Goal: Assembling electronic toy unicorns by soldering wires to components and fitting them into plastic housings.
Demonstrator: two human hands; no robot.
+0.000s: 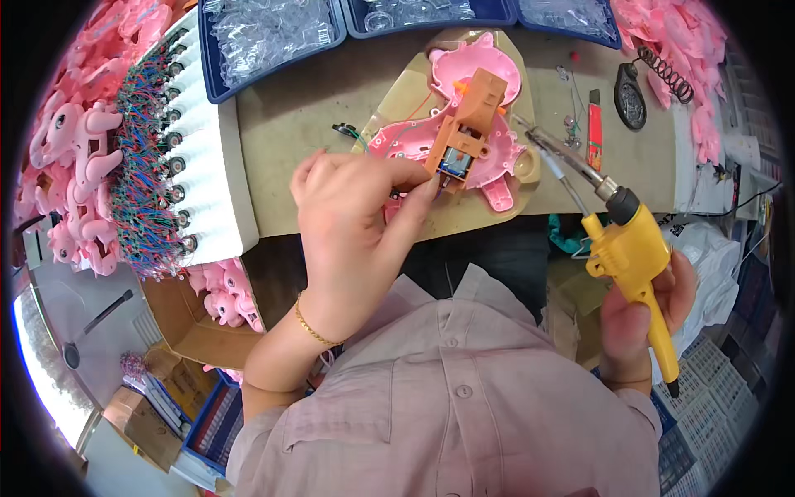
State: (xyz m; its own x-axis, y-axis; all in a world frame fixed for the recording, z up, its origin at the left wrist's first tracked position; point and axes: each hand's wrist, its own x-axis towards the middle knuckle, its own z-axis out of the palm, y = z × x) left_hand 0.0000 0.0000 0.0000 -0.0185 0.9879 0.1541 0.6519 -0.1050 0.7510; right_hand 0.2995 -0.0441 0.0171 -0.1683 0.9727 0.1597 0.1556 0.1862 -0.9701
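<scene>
A pink plastic toy body half (480, 70) lies hollow side up on a tan shaped board (397, 99) on the table. Across it sits an orange-brown gearbox (476, 103) with a small blue and silver part in its frame. My left hand (352, 203) is closed in a pinch at the gearbox's near end; what the fingertips hold is hidden. A dark disc with a green wire (344, 129) lies beside that hand. My right hand (625, 323) grips a yellow soldering gun (633, 248), its metal tip pointing up-left near the right edge of the pink half.
Blue bins (217, 62) of clear plastic parts line the back. At left, wired speakers (153, 157) lie along a white strip beside pink toy bodies (79, 149). A red cutter knife (595, 132) and a soldering iron holder with a coil (631, 99) lie at right.
</scene>
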